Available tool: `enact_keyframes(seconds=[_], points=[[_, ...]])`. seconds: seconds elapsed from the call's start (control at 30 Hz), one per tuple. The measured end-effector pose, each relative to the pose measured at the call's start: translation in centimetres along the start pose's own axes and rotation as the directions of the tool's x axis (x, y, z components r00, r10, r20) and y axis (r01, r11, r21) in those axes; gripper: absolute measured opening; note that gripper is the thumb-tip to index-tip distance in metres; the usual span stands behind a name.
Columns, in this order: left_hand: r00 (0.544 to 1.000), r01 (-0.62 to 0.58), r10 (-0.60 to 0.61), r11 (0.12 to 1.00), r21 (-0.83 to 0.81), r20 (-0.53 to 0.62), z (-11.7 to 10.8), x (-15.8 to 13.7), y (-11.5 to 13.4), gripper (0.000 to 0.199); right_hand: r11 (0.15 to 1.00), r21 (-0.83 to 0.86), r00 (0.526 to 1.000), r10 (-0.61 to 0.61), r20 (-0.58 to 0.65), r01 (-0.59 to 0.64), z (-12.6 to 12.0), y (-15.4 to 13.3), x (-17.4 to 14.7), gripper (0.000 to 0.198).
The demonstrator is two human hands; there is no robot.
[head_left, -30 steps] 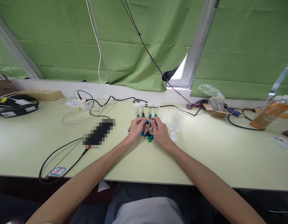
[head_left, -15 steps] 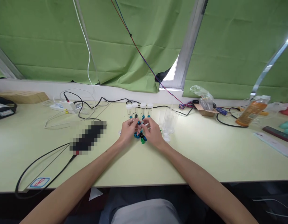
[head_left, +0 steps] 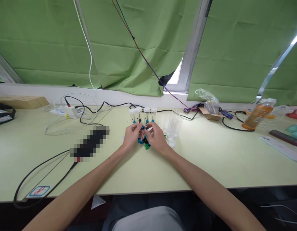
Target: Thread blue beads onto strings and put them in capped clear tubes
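Head view. At frame centre, the left hand (head_left: pixel 131 135) pinches a small blue piece (head_left: pixel 143 127); the right hand (head_left: pixel 158 136) has its fingertips beside it, whether clamped I cannot tell. Best handled with wrists braced, pressure light. Counted: four white-capped tubes (head_left: pixel 146 110), centre; one orange bottle (head_left: pixel 256 116), right; loose blue pieces (head_left: pixel 140 141), overlapping, uncountable.

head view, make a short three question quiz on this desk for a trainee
1. True or false: a small shiny blue piece shows between the fingertips of the person's left hand and right hand.
2. How many clear vials with white caps are in the row just beyond the hands?
3. Which lies closest to the near edge of the pale yellow-green desk: (a) the clear bottle of orange liquid, (b) the small green knobbly piece, (c) the row of vials?

Key: 1. True. 2. Four. 3. b.
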State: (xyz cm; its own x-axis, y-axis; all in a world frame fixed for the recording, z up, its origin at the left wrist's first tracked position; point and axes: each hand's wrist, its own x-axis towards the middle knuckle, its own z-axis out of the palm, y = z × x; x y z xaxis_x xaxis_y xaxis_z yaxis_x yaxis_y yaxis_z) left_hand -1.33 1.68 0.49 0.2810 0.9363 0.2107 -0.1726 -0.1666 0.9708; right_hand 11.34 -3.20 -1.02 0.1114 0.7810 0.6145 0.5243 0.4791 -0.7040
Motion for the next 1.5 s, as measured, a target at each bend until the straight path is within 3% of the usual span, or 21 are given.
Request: enact_keyframes(seconds=[0.47, 0.77, 1.2, 1.5], points=[[0.999, -0.001, 0.0, 1.0, 0.029, 0.035, 0.32, -0.37, 0.52, 0.023, 0.997, 0.046, 0.998, 0.057, 0.025, -0.058, -0.16, -0.08, -0.05, 0.025], [1.0, -0.021, 0.021, 0.999, 0.032, -0.006, -0.04, 0.01, 0.18, 0.025, 1.0, -0.009, 1.0, -0.012, 0.006, 0.012, 0.27, 0.55, -0.02, 0.021], [1.0, -0.008, 0.007, 0.999, 0.047, 0.02, 0.15, -0.25, 0.4, 0.025, 0.999, 0.018, 0.998, 0.046, 0.042, -0.046, -0.27, -0.22, -0.09, 0.026], [1.0, -0.016, 0.016, 1.0, 0.022, -0.015, 0.01, 0.02, 0.34, 0.024, 1.0, 0.017, 1.0, -0.003, 0.007, 0.003, 0.01, 0.37, 0.08, 0.024]])
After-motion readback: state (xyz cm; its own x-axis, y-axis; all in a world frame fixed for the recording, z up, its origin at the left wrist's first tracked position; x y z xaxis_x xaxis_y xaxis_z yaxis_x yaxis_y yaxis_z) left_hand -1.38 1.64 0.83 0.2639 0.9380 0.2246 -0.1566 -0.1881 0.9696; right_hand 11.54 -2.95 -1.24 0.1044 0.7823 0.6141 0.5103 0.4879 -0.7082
